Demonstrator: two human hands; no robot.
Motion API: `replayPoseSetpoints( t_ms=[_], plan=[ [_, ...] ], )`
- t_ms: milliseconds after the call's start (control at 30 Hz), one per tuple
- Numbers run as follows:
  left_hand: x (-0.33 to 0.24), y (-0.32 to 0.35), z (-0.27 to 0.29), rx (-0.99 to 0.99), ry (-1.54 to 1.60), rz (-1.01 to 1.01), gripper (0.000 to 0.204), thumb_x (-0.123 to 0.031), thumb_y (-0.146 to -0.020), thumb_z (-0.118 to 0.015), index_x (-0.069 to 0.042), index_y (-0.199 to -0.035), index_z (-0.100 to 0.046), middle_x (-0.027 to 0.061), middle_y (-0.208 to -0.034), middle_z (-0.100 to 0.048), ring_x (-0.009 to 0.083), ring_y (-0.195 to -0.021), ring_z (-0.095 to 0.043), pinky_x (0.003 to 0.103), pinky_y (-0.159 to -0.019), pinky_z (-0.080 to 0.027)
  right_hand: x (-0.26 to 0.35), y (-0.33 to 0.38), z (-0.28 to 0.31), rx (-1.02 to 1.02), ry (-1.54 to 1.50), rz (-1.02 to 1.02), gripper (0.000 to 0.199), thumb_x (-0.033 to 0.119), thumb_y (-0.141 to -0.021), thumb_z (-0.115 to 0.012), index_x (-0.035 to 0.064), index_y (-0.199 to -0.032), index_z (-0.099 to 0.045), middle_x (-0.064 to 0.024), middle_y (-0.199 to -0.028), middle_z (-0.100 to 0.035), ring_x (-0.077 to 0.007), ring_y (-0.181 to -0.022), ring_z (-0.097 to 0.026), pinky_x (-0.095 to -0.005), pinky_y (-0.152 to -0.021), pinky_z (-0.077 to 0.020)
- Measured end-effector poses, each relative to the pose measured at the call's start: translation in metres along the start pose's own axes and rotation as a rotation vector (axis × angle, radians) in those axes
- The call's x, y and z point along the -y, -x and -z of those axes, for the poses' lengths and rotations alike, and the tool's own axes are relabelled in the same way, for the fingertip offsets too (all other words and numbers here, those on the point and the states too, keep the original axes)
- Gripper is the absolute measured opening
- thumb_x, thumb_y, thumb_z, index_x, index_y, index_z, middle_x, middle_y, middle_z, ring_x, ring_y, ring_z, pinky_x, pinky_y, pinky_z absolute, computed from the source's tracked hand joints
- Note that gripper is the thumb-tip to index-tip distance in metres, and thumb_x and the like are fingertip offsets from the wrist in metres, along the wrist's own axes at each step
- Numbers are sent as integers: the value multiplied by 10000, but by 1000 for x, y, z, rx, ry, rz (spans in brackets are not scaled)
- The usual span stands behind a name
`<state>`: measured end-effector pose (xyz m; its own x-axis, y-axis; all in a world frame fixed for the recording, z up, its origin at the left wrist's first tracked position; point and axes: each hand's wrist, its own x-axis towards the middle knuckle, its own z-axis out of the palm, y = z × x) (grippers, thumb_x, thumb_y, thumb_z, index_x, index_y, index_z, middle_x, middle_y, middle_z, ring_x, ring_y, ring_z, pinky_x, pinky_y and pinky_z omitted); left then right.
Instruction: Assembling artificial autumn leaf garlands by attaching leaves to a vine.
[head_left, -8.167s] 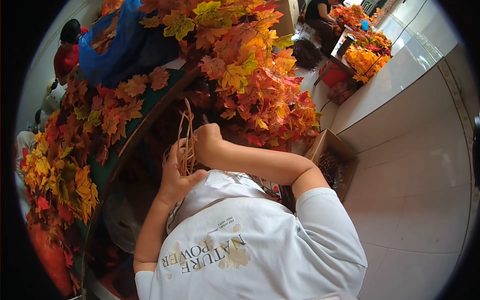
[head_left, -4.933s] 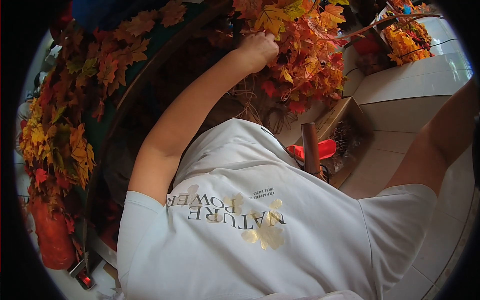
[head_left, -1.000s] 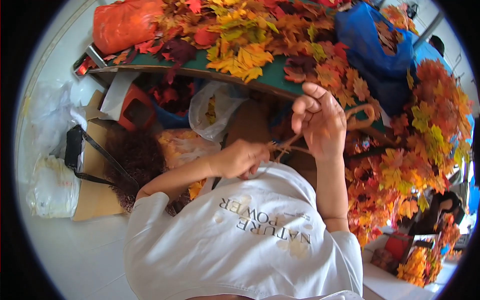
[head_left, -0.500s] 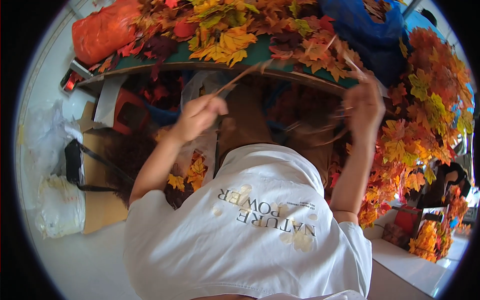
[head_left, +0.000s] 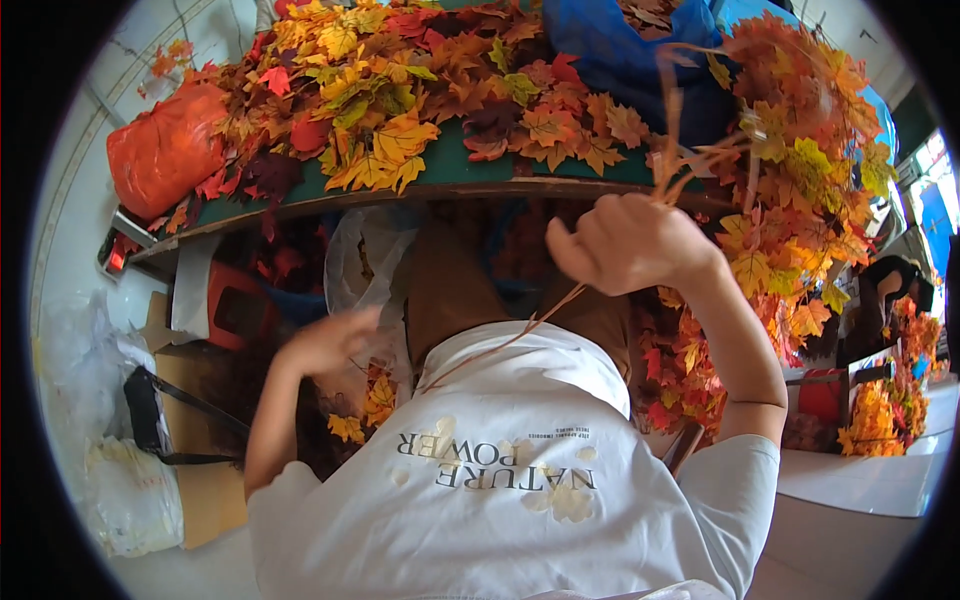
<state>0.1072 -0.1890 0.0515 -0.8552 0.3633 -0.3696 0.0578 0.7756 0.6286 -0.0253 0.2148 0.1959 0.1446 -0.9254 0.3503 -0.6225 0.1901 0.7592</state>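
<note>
My right hand (head_left: 640,245) is closed around a bundle of thin brown artificial stems (head_left: 672,160). The upper ends fan out in front of the table, blurred by motion; one long end hangs below the fist and crosses my white shirt. My left hand (head_left: 335,343) is over the left side of my lap, smeared by motion. Its fingers look stretched out, and I see nothing in them. A clear plastic bag (head_left: 360,260) hangs just beyond it, with yellow-orange artificial maple leaves (head_left: 378,400) below.
Artificial maple leaves (head_left: 405,140) in red, orange and yellow heap on the green tabletop (head_left: 450,165). A blue plastic bag (head_left: 640,70) lies at the back, an orange-red bag (head_left: 165,150) far left. Leafy branches (head_left: 800,200) rise at right. A cardboard box (head_left: 215,440) stands left.
My left hand has let go of the stem it held and moved down toward my lap. My right hand has moved left and down, now gripping the stems. The view has shifted.
</note>
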Motion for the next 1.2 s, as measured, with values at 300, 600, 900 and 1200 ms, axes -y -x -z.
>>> replayPoseSetpoints(
  t_ms=[300,600,900,1200],
  plan=[
    [-204,-130,38,-30,741,-810,327,-207,-949,-509,13,-1190,-524,66,-1074,-597,110,-987,-545,272,-880,-439,31,-34,-34,-186,-264,252,228,190,-668,-586,53,-850,-569,20,-556,-476,-141,-520,-511,-266,-466,-386],
    [-194,-154,15,-237,1385,-453,181,-168,-936,-517,-5,-969,-590,33,-752,-574,135,-592,-630,273,-533,-566,42,8,-19,-447,-453,-67,238,92,-734,-610,157,-963,-607,0,-908,-580,-175,-812,-557,-301,-711,-485],
    [-199,-168,-15,-135,1483,-486,181,-183,-904,-588,-17,-977,-577,39,-767,-590,144,-604,-639,267,-550,-566,37,7,-56,-310,-1754,-1217,218,108,-931,-535,-5,-1117,-527,-44,-1004,-580,-110,-943,-539,-248,-814,-450],
    [-193,-179,-34,-452,1319,-363,112,-147,-910,-560,-47,-958,-548,6,-685,-533,108,-519,-555,235,-451,-487,31,33,-61,-538,-1591,-1566,199,120,-975,-439,-21,-991,-577,-55,-833,-636,-103,-751,-624,-220,-696,-515]
  ],
)
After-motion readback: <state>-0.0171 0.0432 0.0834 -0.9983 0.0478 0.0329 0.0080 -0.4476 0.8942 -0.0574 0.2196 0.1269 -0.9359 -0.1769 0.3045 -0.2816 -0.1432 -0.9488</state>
